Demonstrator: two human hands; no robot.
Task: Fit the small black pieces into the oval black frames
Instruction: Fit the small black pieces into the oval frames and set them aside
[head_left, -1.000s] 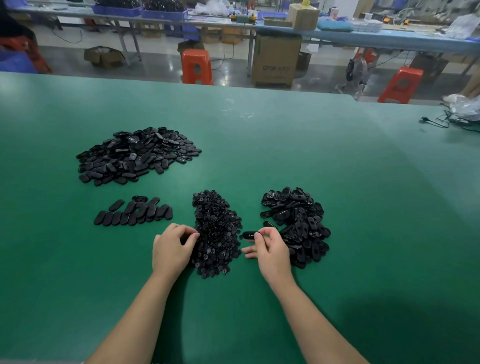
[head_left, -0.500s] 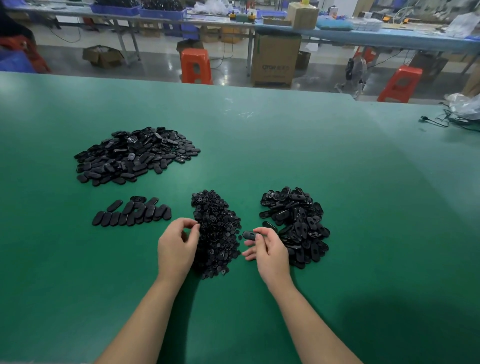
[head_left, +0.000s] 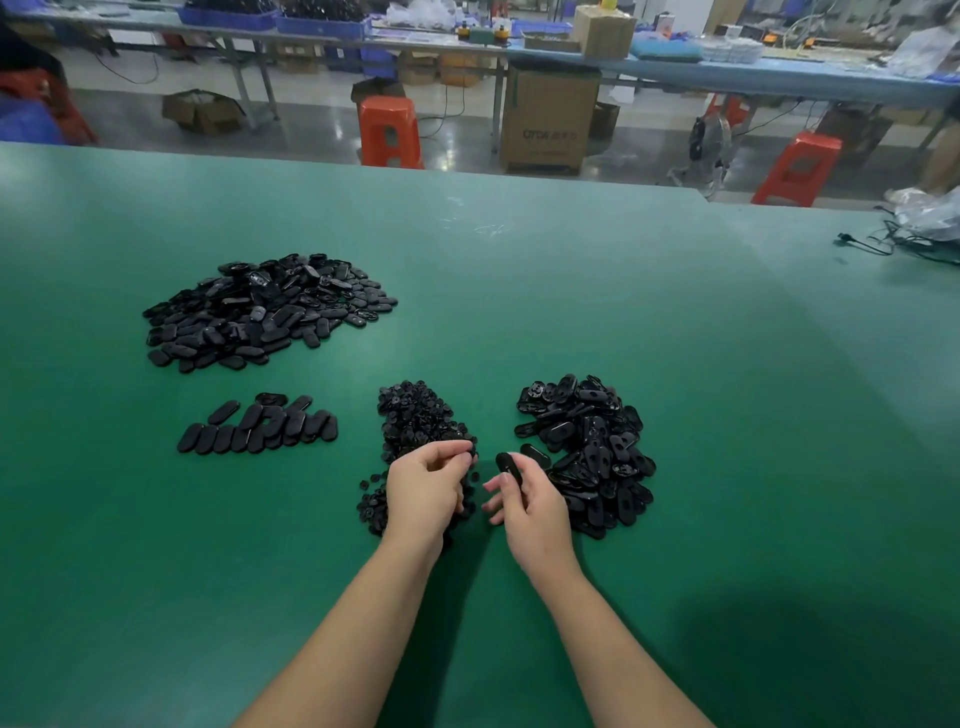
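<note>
A heap of small black pieces (head_left: 415, 421) lies mid-table. My left hand (head_left: 423, 491) rests over its near part, thumb and forefinger pinching one small piece (head_left: 470, 453). To the right is a pile of oval black frames (head_left: 592, 447). My right hand (head_left: 530, 501) holds one oval frame (head_left: 506, 463) upright between the two piles, a few centimetres from the left fingertips. A short row of oval parts (head_left: 260, 431) lies at the left, and a large heap of oval parts (head_left: 265, 309) sits behind it.
The green table (head_left: 675, 364) runs wide to the right and toward me. A black cable and a plastic bag (head_left: 914, 228) lie at its far right edge. Beyond the far edge stand orange stools (head_left: 389, 130), a cardboard box and blue workbenches.
My left hand moved right across the small-piece heap and lifted a piece toward the frame. The right hand kept the frame and shifted slightly.
</note>
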